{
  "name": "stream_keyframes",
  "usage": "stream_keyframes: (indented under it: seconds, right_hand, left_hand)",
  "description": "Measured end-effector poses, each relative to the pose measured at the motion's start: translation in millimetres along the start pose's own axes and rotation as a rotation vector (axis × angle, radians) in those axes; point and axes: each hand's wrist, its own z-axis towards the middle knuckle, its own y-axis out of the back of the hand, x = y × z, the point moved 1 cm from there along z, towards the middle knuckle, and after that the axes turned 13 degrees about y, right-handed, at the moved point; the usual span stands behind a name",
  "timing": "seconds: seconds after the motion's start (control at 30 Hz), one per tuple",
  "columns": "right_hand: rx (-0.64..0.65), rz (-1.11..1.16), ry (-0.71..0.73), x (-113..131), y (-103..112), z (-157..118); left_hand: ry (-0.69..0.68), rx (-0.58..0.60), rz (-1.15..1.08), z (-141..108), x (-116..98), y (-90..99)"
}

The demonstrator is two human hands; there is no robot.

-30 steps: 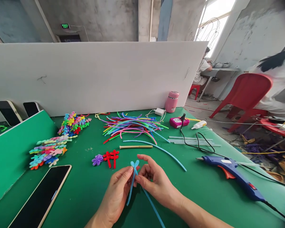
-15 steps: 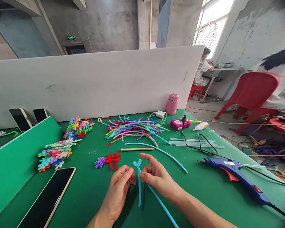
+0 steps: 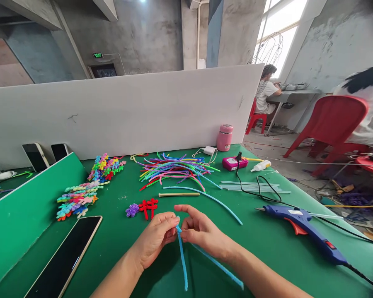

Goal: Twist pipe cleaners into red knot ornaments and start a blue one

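Note:
A light blue pipe cleaner (image 3: 183,260) hangs between my two hands above the green table, its two tails spreading downward. My left hand (image 3: 153,240) pinches its upper end between thumb and fingers, hiding most of the small loops there. Close beside it, my right hand (image 3: 207,236) has its thumb and curled fingers at the pipe cleaner, with the index finger reaching over the top. One tail comes out below the right palm. Just beyond the hands lie a purple pipe-cleaner flower (image 3: 132,210) and red pipe-cleaner shapes (image 3: 148,207).
Behind lies a pile of coloured pipe cleaners (image 3: 174,167), with a thin stick (image 3: 178,194) before it. A blue glue gun (image 3: 301,223) and clear glue sticks (image 3: 255,187) are on the right. Finished flowers (image 3: 77,200) and a phone (image 3: 68,256) lie left, near a green panel (image 3: 27,223).
My left hand has moved up and right and now grips the looped top that was showing above the fingers. The pipe cleaner's tails have shifted, and the view has tilted slightly.

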Motion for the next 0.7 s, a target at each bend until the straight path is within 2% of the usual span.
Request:
stream_keyframes:
  seconds: [0.17,0.27,0.43,0.7]
  right_hand:
    - [-0.021,-0.275,0.154,-6,2,0]
    - [-0.027,-0.370,0.177,-7,1,0]
    - [-0.022,-0.446,0.167,-8,0,0]
    - [0.027,-0.503,0.223,-13,0,-2]
  left_hand:
    - [-0.017,0.033,0.068,2,-1,-2.7]
    - [-0.019,0.015,0.094,3,0,-1.6]
    - [-0.031,-0.004,0.094,5,9,6.9]
    - [-0.013,-0.084,-0.037,6,23,18.4]
